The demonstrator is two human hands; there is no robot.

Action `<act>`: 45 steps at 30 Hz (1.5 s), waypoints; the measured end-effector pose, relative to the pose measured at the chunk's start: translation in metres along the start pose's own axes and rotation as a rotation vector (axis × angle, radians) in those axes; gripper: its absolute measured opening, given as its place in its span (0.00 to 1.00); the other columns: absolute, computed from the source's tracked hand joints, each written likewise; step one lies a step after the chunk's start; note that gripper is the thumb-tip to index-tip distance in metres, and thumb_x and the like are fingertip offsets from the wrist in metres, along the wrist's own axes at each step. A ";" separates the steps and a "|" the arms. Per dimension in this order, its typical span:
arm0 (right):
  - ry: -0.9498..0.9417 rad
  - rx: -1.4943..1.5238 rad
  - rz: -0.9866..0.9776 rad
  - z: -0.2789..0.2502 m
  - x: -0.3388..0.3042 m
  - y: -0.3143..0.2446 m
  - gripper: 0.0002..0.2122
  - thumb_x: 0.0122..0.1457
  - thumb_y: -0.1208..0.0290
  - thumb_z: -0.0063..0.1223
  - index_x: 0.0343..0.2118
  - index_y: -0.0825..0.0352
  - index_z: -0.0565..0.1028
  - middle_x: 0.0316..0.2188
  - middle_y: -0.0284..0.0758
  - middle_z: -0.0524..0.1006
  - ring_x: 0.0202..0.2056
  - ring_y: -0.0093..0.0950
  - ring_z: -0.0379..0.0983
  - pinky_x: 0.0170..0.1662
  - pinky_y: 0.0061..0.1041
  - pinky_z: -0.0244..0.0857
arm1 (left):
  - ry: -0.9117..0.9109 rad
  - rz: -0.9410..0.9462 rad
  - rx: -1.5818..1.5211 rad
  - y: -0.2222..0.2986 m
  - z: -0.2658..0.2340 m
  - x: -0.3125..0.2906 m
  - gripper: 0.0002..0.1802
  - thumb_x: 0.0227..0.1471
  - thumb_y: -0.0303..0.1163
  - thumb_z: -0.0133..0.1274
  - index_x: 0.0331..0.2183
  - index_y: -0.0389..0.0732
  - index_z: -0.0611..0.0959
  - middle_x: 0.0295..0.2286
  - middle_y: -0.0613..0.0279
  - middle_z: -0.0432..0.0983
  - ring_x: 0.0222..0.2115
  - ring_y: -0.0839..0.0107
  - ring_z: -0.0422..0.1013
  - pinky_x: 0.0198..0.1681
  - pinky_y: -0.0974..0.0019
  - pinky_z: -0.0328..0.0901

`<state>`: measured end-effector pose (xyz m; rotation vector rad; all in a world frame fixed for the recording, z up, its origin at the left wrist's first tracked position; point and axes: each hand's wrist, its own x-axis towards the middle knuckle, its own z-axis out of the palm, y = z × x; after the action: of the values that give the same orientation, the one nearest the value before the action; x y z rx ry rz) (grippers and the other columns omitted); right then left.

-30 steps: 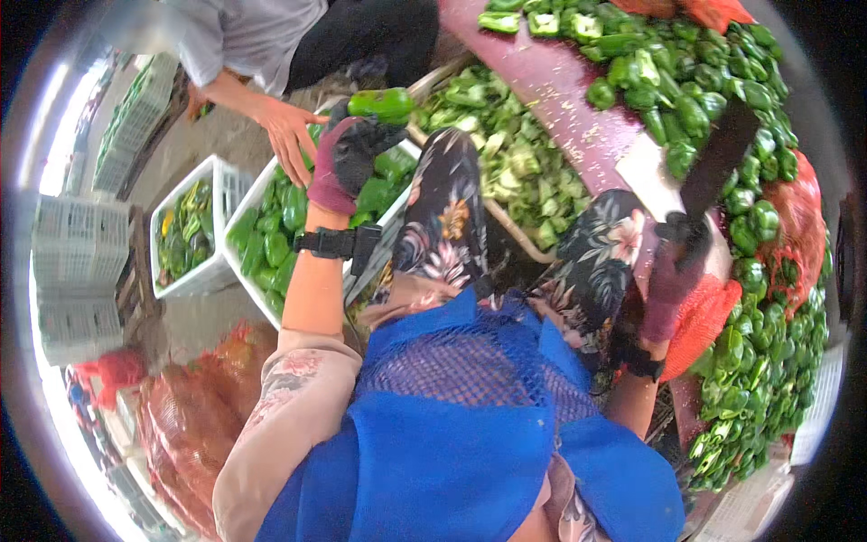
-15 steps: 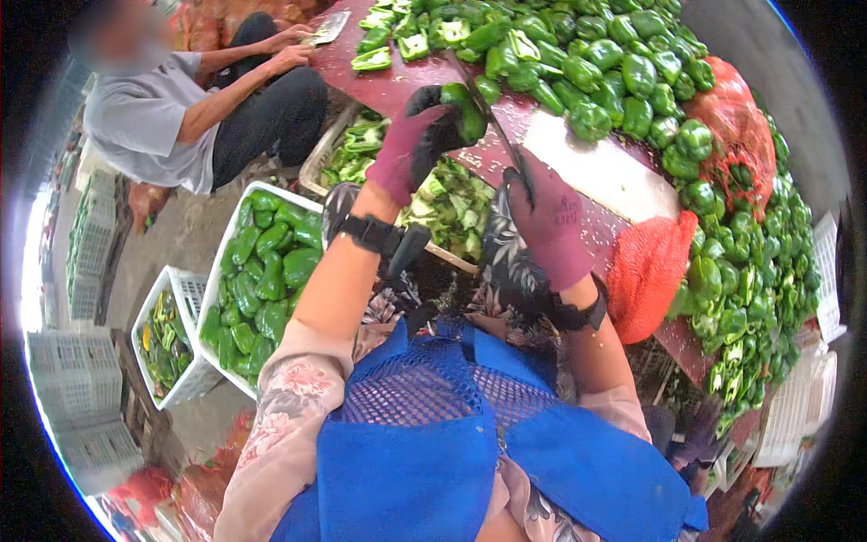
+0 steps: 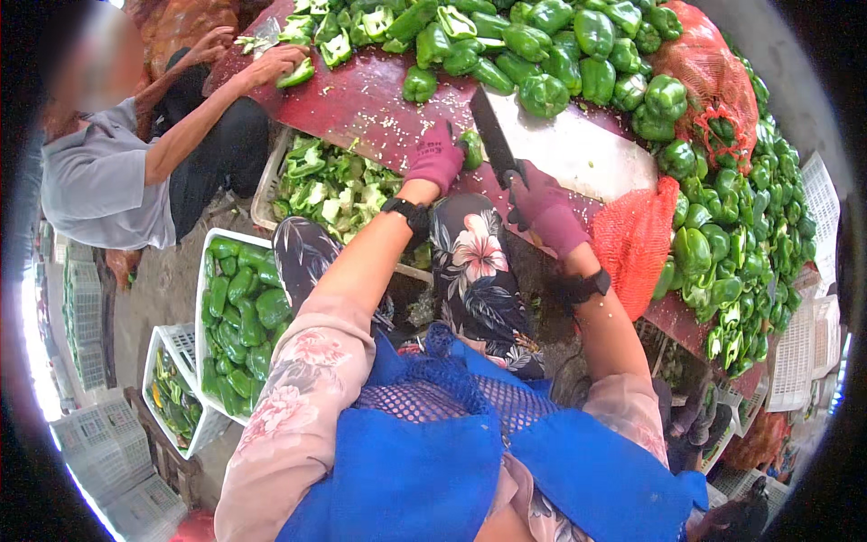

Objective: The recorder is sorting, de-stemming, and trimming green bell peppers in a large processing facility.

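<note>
My left hand (image 3: pixel 436 155), in a purple glove with its back turned up, is closed on a green bell pepper (image 3: pixel 471 150) at the near edge of the red table (image 3: pixel 361 108). Part of that pepper is hidden by the hand. In my right hand (image 3: pixel 546 210), gloved in purple and black, is a knife (image 3: pixel 493 131) with a broad dark blade. Its handle is wrapped by my fingers and the blade points up and away, just right of the pepper. Beyond the blade, a white cutting board (image 3: pixel 591 149) lies on the table.
Green peppers (image 3: pixel 542 93) are heaped along the far and right side. A red mesh bag (image 3: pixel 632 239) hangs over the near edge. Pepper scraps fill a crate (image 3: pixel 264 194) below the table. Left stands a white crate of peppers (image 3: pixel 206 298). A co-worker's hand (image 3: pixel 282 63) touches a cut pepper.
My left hand has come down nearer to me and turned its back up, still with a pepper. The knife blade now shows its broad side. The co-worker's hand has reached to a cut pepper.
</note>
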<state>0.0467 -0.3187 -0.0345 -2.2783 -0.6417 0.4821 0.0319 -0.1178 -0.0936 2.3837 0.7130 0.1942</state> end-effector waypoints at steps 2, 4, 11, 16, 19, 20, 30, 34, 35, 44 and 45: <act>0.063 -0.060 -0.094 0.011 0.003 0.000 0.14 0.60 0.59 0.38 0.39 0.66 0.66 0.31 0.53 0.73 0.34 0.51 0.70 0.37 0.46 0.62 | 0.113 0.203 -0.026 -0.010 0.005 0.001 0.26 0.40 0.31 0.53 0.46 0.42 0.72 0.41 0.44 0.70 0.44 0.48 0.66 0.47 0.55 0.63; 0.080 -0.142 -0.060 0.010 0.001 -0.022 0.14 0.61 0.60 0.38 0.37 0.67 0.65 0.30 0.54 0.73 0.34 0.52 0.70 0.36 0.47 0.61 | 0.049 0.294 -0.042 -0.013 0.001 -0.005 0.25 0.40 0.31 0.53 0.45 0.44 0.72 0.42 0.44 0.69 0.44 0.49 0.66 0.47 0.55 0.63; 0.158 -0.246 -0.230 0.017 0.004 0.001 0.13 0.61 0.60 0.37 0.37 0.67 0.65 0.27 0.53 0.74 0.31 0.52 0.71 0.35 0.47 0.62 | -0.163 0.374 0.113 0.001 -0.004 0.003 0.23 0.40 0.28 0.52 0.43 0.48 0.74 0.40 0.49 0.72 0.39 0.49 0.70 0.42 0.55 0.67; 0.006 -0.367 -0.025 0.009 -0.001 -0.040 0.13 0.60 0.62 0.38 0.36 0.69 0.66 0.28 0.53 0.74 0.33 0.49 0.72 0.35 0.44 0.64 | -0.113 0.364 0.189 -0.007 0.008 0.006 0.16 0.45 0.30 0.48 0.40 0.45 0.76 0.36 0.48 0.73 0.39 0.50 0.70 0.40 0.53 0.66; 0.024 -0.473 -0.116 0.014 0.001 -0.038 0.12 0.59 0.64 0.38 0.36 0.69 0.67 0.29 0.52 0.74 0.33 0.48 0.72 0.36 0.43 0.65 | -0.005 0.391 0.093 -0.016 0.018 0.006 0.20 0.40 0.26 0.49 0.41 0.44 0.75 0.36 0.46 0.73 0.36 0.47 0.70 0.39 0.53 0.66; 0.022 -0.479 -0.114 0.013 0.001 -0.038 0.12 0.59 0.64 0.38 0.36 0.69 0.67 0.29 0.52 0.74 0.33 0.48 0.72 0.36 0.43 0.65 | -0.005 0.390 0.087 -0.017 0.020 0.006 0.20 0.40 0.26 0.49 0.41 0.44 0.75 0.36 0.46 0.73 0.36 0.47 0.70 0.39 0.53 0.66; -0.102 -0.531 -0.095 0.012 0.011 -0.046 0.13 0.60 0.62 0.38 0.36 0.70 0.66 0.29 0.51 0.75 0.34 0.48 0.73 0.37 0.42 0.65 | 0.091 0.330 0.013 -0.029 0.033 -0.002 0.23 0.40 0.32 0.53 0.43 0.41 0.72 0.37 0.48 0.73 0.36 0.48 0.70 0.38 0.52 0.66; 0.031 -0.421 -0.042 0.002 0.004 -0.046 0.14 0.61 0.61 0.36 0.37 0.69 0.66 0.28 0.51 0.75 0.33 0.47 0.74 0.37 0.42 0.66 | 0.111 0.181 -0.063 -0.026 0.031 -0.009 0.27 0.40 0.32 0.53 0.46 0.42 0.69 0.36 0.48 0.73 0.35 0.48 0.71 0.37 0.52 0.66; 0.028 -0.421 -0.035 0.002 0.003 -0.041 0.14 0.61 0.61 0.36 0.37 0.69 0.66 0.28 0.51 0.75 0.33 0.47 0.74 0.37 0.42 0.66 | 0.104 0.181 -0.065 -0.023 0.029 -0.012 0.27 0.40 0.32 0.53 0.46 0.42 0.69 0.36 0.48 0.73 0.35 0.48 0.71 0.37 0.52 0.66; -0.092 -0.472 -0.006 0.000 0.003 -0.047 0.16 0.62 0.59 0.33 0.37 0.69 0.67 0.30 0.51 0.75 0.34 0.46 0.73 0.37 0.42 0.65 | 0.117 0.407 -0.050 -0.024 0.021 -0.009 0.18 0.40 0.30 0.51 0.38 0.51 0.77 0.36 0.51 0.72 0.34 0.49 0.71 0.35 0.53 0.66; -0.091 -0.482 -0.035 -0.001 0.000 -0.049 0.15 0.61 0.60 0.35 0.37 0.69 0.68 0.30 0.50 0.75 0.34 0.45 0.73 0.37 0.41 0.66 | 0.102 0.413 -0.023 -0.024 0.021 -0.008 0.18 0.40 0.30 0.50 0.39 0.51 0.77 0.36 0.52 0.72 0.34 0.49 0.71 0.35 0.53 0.66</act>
<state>0.0324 -0.2882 0.0016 -2.6997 -0.9219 0.4518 0.0204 -0.1178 -0.1245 2.4877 0.2517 0.4957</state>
